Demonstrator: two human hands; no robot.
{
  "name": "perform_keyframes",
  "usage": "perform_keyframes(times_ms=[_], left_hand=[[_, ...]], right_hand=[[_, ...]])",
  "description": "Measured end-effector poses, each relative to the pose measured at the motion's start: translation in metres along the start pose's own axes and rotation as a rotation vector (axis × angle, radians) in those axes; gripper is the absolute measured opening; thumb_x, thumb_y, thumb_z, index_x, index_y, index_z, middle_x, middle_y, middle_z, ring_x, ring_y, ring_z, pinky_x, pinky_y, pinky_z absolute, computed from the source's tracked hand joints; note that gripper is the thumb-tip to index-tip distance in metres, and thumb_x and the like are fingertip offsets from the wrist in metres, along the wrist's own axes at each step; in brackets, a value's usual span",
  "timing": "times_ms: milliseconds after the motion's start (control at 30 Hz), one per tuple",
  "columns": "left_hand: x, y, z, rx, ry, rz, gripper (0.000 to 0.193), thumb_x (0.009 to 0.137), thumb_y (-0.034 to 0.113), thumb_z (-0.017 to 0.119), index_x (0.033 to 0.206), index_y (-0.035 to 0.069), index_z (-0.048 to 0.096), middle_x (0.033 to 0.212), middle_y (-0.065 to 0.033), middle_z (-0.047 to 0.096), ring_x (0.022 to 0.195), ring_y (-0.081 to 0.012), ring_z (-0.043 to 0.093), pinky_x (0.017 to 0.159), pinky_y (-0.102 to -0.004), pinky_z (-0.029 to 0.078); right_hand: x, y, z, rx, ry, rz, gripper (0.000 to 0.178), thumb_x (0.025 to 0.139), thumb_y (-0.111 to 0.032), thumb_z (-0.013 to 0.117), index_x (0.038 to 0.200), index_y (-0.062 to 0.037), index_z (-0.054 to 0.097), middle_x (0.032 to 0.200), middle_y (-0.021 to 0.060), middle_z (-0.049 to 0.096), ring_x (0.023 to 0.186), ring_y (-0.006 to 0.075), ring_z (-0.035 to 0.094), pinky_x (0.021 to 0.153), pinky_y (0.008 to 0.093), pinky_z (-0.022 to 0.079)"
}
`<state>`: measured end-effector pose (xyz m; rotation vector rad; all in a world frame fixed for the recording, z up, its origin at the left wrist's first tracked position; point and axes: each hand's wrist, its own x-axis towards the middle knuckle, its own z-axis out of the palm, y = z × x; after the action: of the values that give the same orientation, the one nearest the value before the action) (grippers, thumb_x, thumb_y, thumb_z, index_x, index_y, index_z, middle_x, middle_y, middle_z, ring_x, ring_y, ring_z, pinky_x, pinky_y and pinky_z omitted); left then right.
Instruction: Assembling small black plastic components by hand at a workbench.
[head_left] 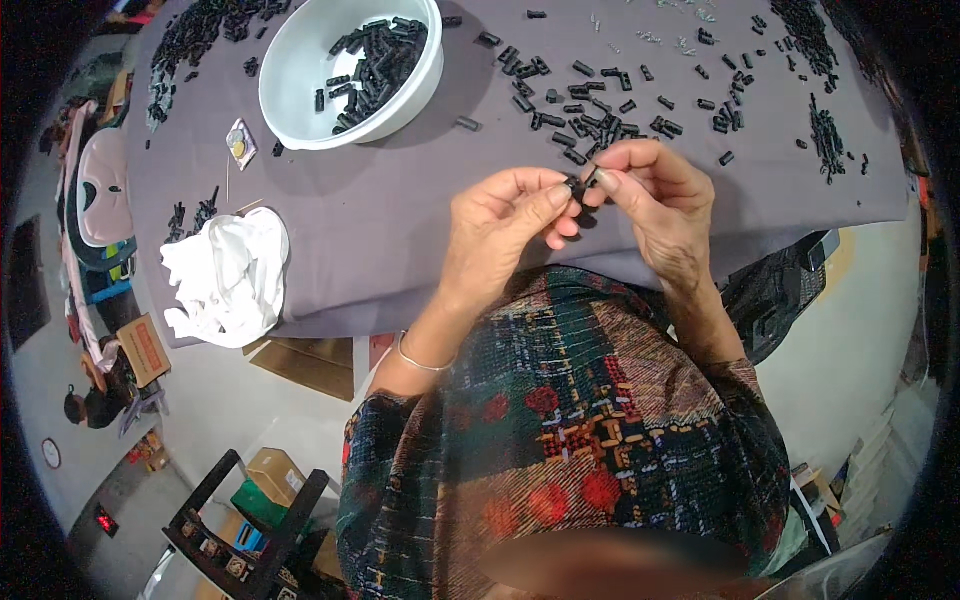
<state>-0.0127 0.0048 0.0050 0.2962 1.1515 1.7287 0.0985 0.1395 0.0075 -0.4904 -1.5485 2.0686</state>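
Over the near edge of the grey-covered table (370, 220), my two hands meet fingertip to fingertip. My left hand (497, 222) pinches a small black plastic piece (573, 187) between thumb and forefinger. A second small black part (591, 179) is gripped by my right hand (662, 205), right beside the first; whether the two are joined cannot be made out. Just beyond my hands lies a loose spread of short black cylindrical pieces (604, 128). Farther left, a white bowl (285, 75) contains more such black pieces (378, 85).
A crumpled white cloth (230, 275) lies at the table's left front, beside thin black parts (205, 212) and a small packet (241, 145). Piles of black parts (205, 35) sit far left, others (827, 138) at right. Small metallic bits (650, 37) are scattered at the back.
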Motion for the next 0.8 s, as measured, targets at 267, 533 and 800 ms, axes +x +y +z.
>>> perform_keyframes(times_ms=[267, 533, 800], left_hand=[[-0.006, 0.000, 0.008, 0.048, 0.003, 0.046, 0.019, 0.090, 0.010, 0.060, 0.102, -0.004, 0.061, 0.086, -0.0093, 0.065, 0.071, -0.0120, 0.063, 0.062, -0.0217, 0.051], [-0.009, -0.003, 0.011, 0.082, 0.003, 0.077, 0.018, 0.090, 0.010, 0.060, 0.101, -0.004, 0.061, 0.086, -0.0083, 0.066, 0.072, -0.0099, 0.061, 0.062, -0.0209, 0.050], [-0.011, -0.001, 0.016, 0.186, 0.054, 0.117, 0.016, 0.089, 0.008, 0.061, 0.100, -0.004, 0.061, 0.087, -0.0061, 0.066, 0.072, -0.0073, 0.060, 0.064, -0.0195, 0.049]], right_hand=[[-0.009, -0.002, 0.004, -0.036, 0.053, -0.114, 0.014, 0.085, 0.007, 0.058, 0.098, 0.0039, 0.060, 0.091, 0.0059, 0.063, 0.080, 0.0100, 0.062, 0.069, 0.0202, 0.050], [-0.012, 0.002, 0.009, -0.069, 0.081, -0.153, 0.014, 0.082, 0.008, 0.061, 0.094, 0.0012, 0.059, 0.088, 0.0030, 0.061, 0.074, 0.0071, 0.057, 0.066, 0.0190, 0.047], [-0.017, -0.004, 0.015, -0.213, 0.129, -0.186, 0.013, 0.081, 0.009, 0.062, 0.092, 0.0024, 0.060, 0.084, 0.0050, 0.063, 0.075, 0.0086, 0.059, 0.066, 0.0202, 0.048]])
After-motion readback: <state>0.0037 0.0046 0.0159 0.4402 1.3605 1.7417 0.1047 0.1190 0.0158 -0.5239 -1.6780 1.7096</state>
